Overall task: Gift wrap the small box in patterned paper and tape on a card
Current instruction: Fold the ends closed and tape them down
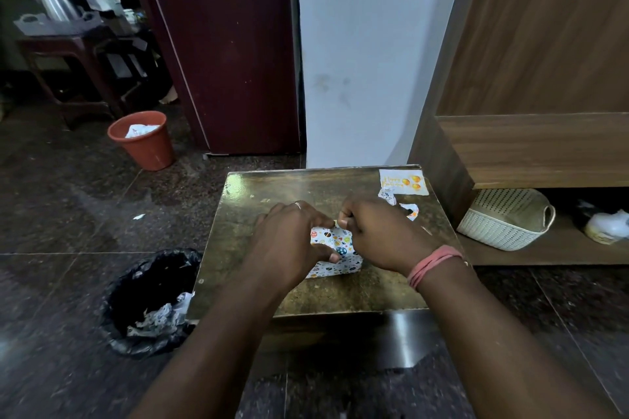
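You face a white wall (357,54) between a maroon cabinet (224,44) and wooden shelving (537,146), over dark speckled floor tiles (68,201).

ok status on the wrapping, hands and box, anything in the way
Left hand holding wrapped box, right hand pinching paper at its top edge. Card untaped at table's far corner. Paper scraps beside card, clear of box.

Card (404,182) on table: yellow "Happy Birthday" script, barely legible.
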